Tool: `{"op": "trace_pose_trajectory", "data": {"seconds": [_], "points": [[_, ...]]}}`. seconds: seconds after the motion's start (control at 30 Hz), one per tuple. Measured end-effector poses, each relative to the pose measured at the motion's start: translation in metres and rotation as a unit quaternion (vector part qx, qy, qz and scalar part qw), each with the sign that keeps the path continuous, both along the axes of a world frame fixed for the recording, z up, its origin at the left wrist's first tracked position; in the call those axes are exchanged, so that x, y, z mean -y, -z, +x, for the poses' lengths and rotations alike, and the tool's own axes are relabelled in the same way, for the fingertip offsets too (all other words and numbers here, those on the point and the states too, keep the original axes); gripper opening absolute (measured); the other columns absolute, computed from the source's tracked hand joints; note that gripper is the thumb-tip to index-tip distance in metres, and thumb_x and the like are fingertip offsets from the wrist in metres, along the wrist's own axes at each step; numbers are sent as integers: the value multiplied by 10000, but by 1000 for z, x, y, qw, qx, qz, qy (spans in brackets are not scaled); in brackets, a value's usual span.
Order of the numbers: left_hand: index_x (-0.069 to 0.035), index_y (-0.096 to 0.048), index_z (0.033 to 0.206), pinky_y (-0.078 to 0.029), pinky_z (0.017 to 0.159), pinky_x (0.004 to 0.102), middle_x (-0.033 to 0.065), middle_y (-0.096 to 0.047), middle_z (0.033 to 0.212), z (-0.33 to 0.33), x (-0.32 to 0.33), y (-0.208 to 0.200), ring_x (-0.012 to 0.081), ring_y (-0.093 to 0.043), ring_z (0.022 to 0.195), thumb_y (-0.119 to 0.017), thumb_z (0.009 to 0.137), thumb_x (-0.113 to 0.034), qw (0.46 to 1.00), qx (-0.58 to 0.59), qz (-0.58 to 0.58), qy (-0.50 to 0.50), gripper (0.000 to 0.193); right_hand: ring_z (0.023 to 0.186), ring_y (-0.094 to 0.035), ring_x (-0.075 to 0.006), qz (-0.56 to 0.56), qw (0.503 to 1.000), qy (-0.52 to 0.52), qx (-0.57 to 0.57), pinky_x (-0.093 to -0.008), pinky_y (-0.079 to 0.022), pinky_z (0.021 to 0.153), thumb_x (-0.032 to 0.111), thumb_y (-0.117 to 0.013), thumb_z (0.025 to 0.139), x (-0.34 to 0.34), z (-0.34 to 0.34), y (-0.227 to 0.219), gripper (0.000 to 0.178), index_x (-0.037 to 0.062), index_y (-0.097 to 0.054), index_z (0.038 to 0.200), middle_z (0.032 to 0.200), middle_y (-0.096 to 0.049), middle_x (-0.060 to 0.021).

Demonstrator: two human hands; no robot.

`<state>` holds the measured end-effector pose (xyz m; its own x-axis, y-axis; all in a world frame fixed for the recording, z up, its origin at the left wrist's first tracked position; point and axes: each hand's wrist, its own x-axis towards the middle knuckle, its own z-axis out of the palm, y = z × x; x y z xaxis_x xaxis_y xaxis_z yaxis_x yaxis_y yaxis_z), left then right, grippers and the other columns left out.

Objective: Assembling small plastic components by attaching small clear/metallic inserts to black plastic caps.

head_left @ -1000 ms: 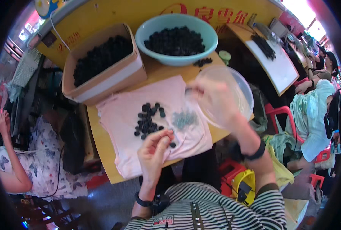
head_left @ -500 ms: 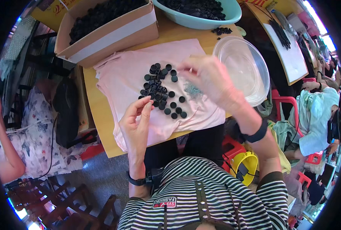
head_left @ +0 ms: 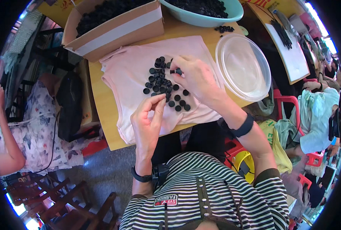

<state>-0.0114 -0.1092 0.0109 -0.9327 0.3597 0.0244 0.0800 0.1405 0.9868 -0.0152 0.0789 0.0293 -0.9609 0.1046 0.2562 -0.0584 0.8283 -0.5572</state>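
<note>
A pile of small round black plastic caps (head_left: 157,79) lies on a pink cloth (head_left: 128,69). Several more caps (head_left: 182,102) are scattered loose at its near right side. My left hand (head_left: 147,120) is closed in a pinch at the near edge of the pile; whatever is between the fingertips is too small to name. My right hand (head_left: 199,78) comes over the pile from the right, its thumb and fingers closed on a black cap (head_left: 174,71). The heap of fine greenish metal bits is hidden under this hand.
A cardboard box (head_left: 120,28) of black parts stands far left, beside a light-blue basin (head_left: 201,20) of similar parts. A round clear plastic lid or tray (head_left: 244,69) lies at the table's right. Stray black bits (head_left: 224,29) sit near the basin. Another person's arm (head_left: 7,134) is at left.
My right hand has moved left from the greenish bits to the pile and now pinches a black cap. My left hand appears slightly farther right; the whole view has shifted a little.
</note>
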Motion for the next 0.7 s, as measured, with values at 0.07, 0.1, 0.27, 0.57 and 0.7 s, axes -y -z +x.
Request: {"op": "trace_pose_trajectory", "data": {"seconds": [0.07,0.1,0.27,0.57,0.7], "points": [[12,-673,1035,-480,676,247,75,-667,858,-1,-3,-2,106,-598,722,-642,882,-53,999,-38,-15,4,169,757,-615,-280,-35,999,31,21,-357,-487,678,53,-700,748,-2,18,-7,188,54,-592,901,860,-601,-95],[13,-671,1025,-478,670,250,76,-662,855,-2,-5,-4,115,-598,709,-642,880,-48,999,-48,-11,8,160,757,-615,-280,-36,999,33,23,-357,-487,678,53,-700,748,-4,31,-8,188,54,-592,901,860,-601,-95],[6,-676,1010,-473,687,236,55,-669,862,-6,-31,-21,92,-593,742,-638,881,-51,991,-112,-67,41,146,900,-587,-290,70,996,54,28,-376,-503,700,30,-633,737,-10,94,-9,183,53,-539,892,909,-577,-97],[-6,-673,924,-470,721,337,98,-628,857,-31,-83,-10,260,-584,816,-643,835,-55,916,-327,-215,89,107,941,-577,-224,86,996,24,-31,-319,-519,737,56,-574,742,-9,127,15,275,33,-594,1015,982,-558,-71],[-24,-683,919,-461,760,351,81,-623,866,-40,-97,-1,267,-561,862,-646,817,-70,895,-355,-246,116,117,950,-574,-241,8,999,29,-9,-332,-518,756,47,-572,744,-11,127,17,271,42,-596,1014,997,-556,-77]]}}
